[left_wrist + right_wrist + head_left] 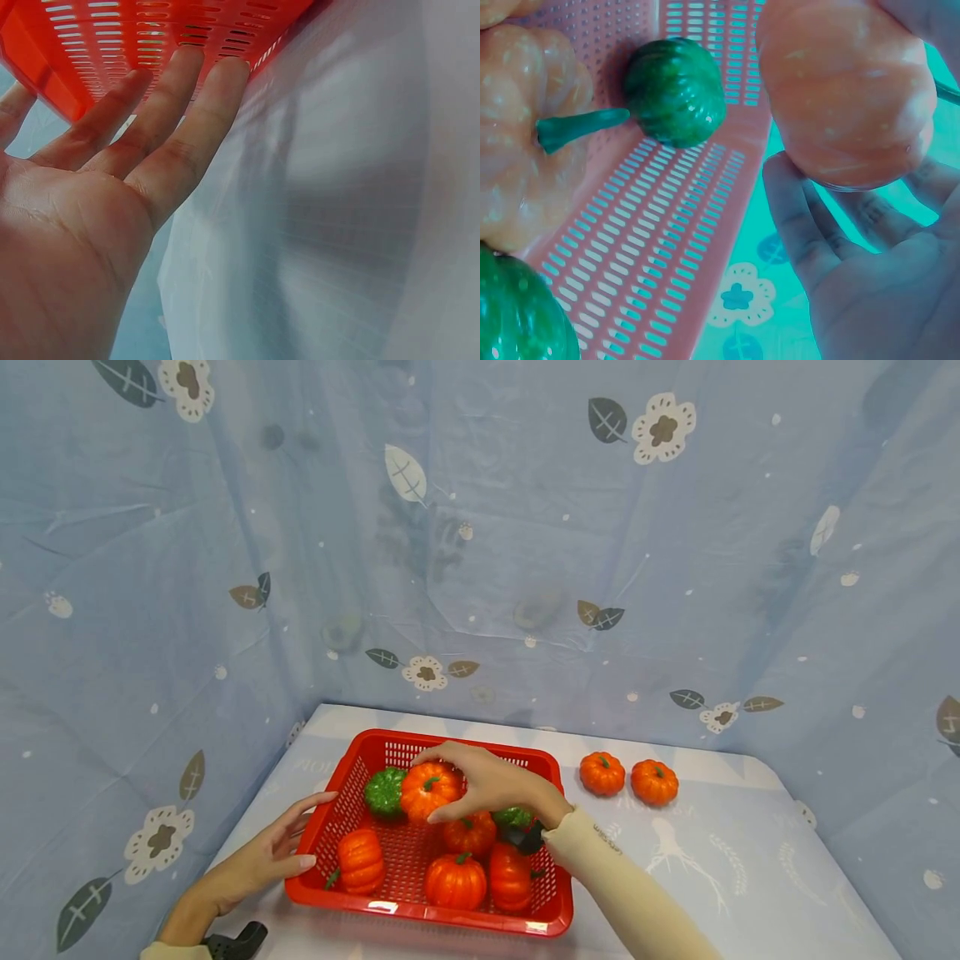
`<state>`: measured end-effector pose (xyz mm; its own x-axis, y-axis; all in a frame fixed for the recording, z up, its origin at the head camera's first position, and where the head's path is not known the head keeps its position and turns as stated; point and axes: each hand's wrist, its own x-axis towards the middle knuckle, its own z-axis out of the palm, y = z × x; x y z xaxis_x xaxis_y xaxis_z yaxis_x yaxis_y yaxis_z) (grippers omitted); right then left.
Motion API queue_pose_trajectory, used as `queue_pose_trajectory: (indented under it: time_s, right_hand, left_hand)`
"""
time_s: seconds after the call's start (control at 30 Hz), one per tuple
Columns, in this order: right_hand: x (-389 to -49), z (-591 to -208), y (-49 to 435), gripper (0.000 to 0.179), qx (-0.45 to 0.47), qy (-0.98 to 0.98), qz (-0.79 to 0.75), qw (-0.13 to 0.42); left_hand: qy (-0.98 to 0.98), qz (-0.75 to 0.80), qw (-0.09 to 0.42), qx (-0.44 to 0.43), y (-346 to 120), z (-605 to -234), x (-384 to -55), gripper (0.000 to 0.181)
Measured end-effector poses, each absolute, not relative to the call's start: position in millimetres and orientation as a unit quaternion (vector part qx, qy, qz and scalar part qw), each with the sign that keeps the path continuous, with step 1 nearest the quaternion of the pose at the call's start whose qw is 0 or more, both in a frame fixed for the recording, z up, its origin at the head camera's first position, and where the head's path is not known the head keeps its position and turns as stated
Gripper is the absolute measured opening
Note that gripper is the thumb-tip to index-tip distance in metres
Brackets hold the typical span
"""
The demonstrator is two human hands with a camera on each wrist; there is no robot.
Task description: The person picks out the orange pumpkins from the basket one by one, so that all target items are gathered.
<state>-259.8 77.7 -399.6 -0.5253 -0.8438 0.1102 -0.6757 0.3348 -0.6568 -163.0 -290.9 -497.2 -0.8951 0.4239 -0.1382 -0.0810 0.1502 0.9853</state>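
My right hand (487, 781) holds an orange toy pumpkin (426, 789) with a green stem above the red plastic basket (337, 896). In the right wrist view, the fingers and thumb curve round that pumpkin (847, 90). A green pumpkin (383, 795) lies inside the basket, just left of the held one. My left hand (258, 860) is at the basket's left side, thumb by the rim. The left wrist view has its nearly straight fingers (180, 150) against the slotted outer wall (150, 37).
Several more orange pumpkins (455, 883) lie in the basket, along with a second green one (513, 817), partly hidden by my right wrist. Two orange pumpkins (602, 774) (654, 782) sit on the table right of the basket. Patterned blue cloth (480, 568) hangs behind and at both sides.
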Motion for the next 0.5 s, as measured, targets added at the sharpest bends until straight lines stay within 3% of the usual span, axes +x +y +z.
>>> queue_pose_trajectory:
  time_s: [0.5]
  right_hand:
    - [-262.1,-392.4,110.3,0.07,-0.439,0.811,-0.372,0.107]
  left_hand:
    - [0.733,0.642,0.193,0.115,-291.0,-497.9,-164.2,0.081]
